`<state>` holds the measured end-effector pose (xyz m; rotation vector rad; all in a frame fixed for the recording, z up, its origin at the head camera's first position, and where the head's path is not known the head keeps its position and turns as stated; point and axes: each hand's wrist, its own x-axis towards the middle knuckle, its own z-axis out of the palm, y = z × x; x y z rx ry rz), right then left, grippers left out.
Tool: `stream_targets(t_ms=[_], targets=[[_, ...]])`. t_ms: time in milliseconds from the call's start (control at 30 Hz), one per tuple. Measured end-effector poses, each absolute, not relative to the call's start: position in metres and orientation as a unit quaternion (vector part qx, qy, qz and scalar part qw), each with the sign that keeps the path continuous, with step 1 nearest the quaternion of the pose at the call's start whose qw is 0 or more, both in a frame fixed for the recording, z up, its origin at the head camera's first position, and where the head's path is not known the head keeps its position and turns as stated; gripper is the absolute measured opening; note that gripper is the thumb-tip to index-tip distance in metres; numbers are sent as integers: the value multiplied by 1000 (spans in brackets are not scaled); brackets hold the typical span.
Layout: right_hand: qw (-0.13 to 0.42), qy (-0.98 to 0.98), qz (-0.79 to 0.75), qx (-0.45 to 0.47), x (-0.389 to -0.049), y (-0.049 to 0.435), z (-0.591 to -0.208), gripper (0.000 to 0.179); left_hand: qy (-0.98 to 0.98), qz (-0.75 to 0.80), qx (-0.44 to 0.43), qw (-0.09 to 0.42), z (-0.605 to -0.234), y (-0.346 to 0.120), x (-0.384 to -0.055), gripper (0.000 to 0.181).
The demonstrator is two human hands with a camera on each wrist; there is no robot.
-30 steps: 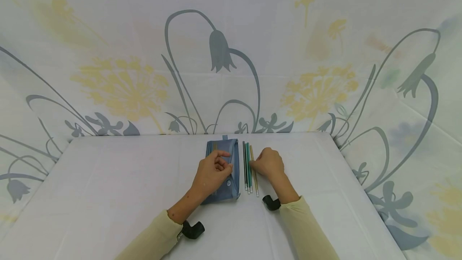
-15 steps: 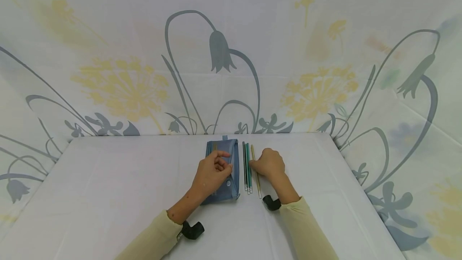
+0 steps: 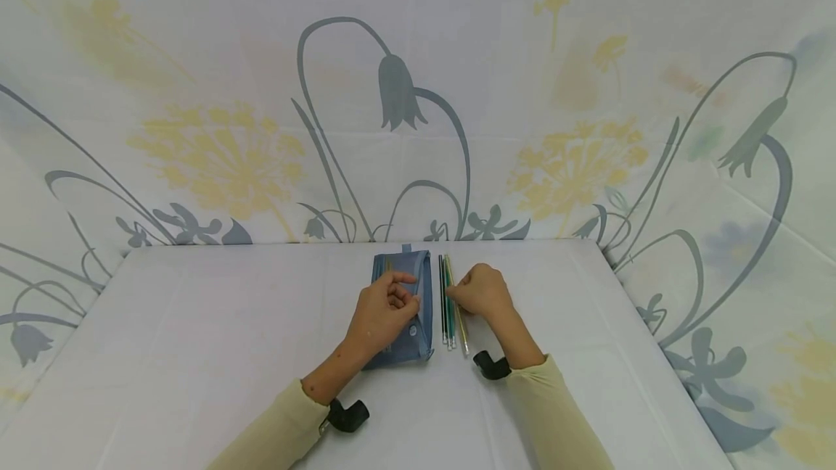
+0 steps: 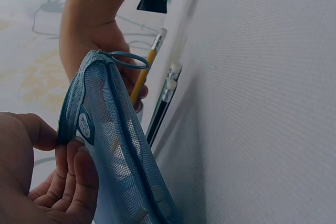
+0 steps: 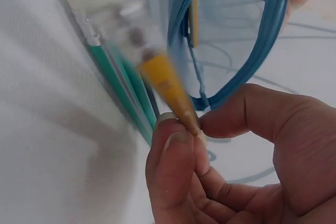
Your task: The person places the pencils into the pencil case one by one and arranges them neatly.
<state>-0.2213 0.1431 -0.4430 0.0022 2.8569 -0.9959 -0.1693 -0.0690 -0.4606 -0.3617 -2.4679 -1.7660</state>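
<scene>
My left hand (image 3: 384, 314) pinches the edge of a blue mesh pencil case (image 4: 107, 145) between thumb and fingers, lifting its zipped side. The zip gapes, and a yellow pencil shows inside in the right wrist view. To the right of the case, my right hand (image 3: 485, 292) pinches a yellow pencil (image 5: 170, 85) between thumb and fingertips, its eraser end toward me. The held pencil slants over several pencils lying side by side: green pencils (image 5: 116, 80) and a black one (image 4: 157, 121), all with white erasers. My right fingers partly cover the yellow pencil's shaft.
A white cloth covers the table (image 3: 196, 339); its back edge meets a flower-printed curtain (image 3: 405, 165) just behind the case. Black camera mounts (image 3: 349, 416) sit at both wrists, the right one close to the pencils' eraser ends.
The yellow pencil first shifted right, away from the green ones, then tilted so its far end crosses over them. My right hand moved slightly left. The left hand and case stayed put.
</scene>
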Motion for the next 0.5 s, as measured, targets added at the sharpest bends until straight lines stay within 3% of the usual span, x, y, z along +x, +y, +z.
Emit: stream_targets(t_ms=[500], targets=[[91, 893, -440, -24, -216, 129, -441, 19, -804, -582, -114, 32, -460, -69, -171, 33]])
